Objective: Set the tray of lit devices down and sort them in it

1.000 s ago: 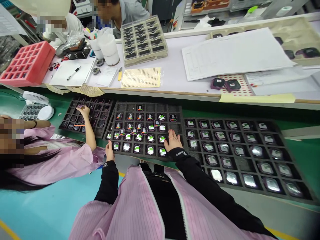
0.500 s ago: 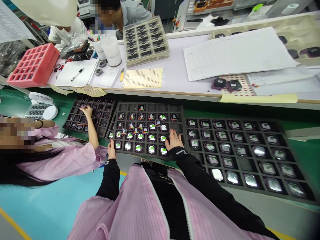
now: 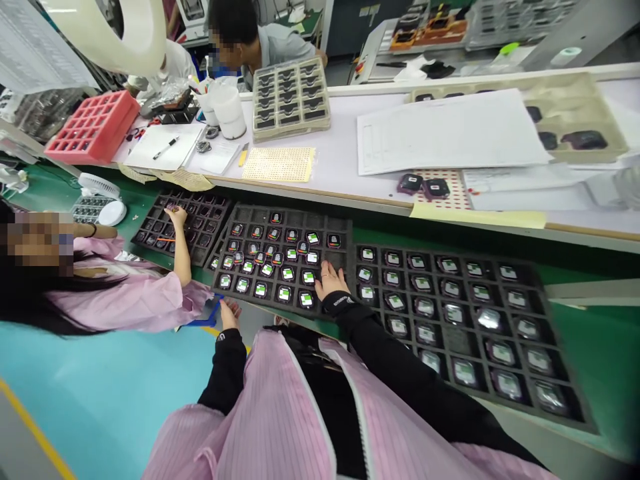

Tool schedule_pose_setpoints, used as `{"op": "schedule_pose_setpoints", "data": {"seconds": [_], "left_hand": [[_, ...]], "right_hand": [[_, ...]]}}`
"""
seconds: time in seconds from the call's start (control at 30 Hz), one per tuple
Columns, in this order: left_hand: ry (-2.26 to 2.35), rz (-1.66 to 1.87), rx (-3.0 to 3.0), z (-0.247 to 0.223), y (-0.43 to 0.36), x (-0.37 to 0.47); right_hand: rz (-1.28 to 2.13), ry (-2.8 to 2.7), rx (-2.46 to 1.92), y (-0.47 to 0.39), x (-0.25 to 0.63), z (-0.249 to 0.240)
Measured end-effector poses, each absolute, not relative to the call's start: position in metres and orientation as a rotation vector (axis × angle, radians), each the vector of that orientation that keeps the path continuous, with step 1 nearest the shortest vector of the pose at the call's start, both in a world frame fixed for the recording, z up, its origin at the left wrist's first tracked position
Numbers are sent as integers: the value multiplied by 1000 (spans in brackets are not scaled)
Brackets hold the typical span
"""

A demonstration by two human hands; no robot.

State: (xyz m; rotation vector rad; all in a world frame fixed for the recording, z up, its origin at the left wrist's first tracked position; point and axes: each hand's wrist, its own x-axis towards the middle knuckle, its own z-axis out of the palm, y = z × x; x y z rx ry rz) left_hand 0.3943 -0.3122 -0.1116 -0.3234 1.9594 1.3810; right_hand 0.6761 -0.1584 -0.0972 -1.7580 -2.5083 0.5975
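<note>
A black foam tray (image 3: 345,230) lies in front of me on the green belt, holding several small square devices with lit green and white screens (image 3: 284,293). My right hand (image 3: 330,280) rests flat on this tray's near right part, fingers spread, holding nothing. My left hand (image 3: 229,312) hangs just below the tray's front left corner, off the tray, next to a blue edge (image 3: 209,316). I cannot make out its fingers clearly.
A second tray of devices (image 3: 453,341) continues to the right. On a third tray (image 3: 200,220) at the left a co-worker's hand (image 3: 177,217) reaches in. The white bench behind holds papers (image 3: 445,130), a beige tray (image 3: 290,90), a red tray (image 3: 95,123) and cups.
My left hand has slid off the tray's front left corner and dropped below its edge. My right hand stays on the tray. The view has pulled back and tilted up slightly.
</note>
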Motion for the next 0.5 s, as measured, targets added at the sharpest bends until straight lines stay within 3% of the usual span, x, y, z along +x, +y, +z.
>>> {"op": "schedule_pose_setpoints", "data": {"seconds": [0.17,0.5], "left_hand": [[1974,1321,-432,-121,-351,433],[2153,1405,-336,-103,-388,420]], "right_hand": [[511,-2543,-1671,-160,680,-98],[567,-2559,-1636,-158,686,-102]]}}
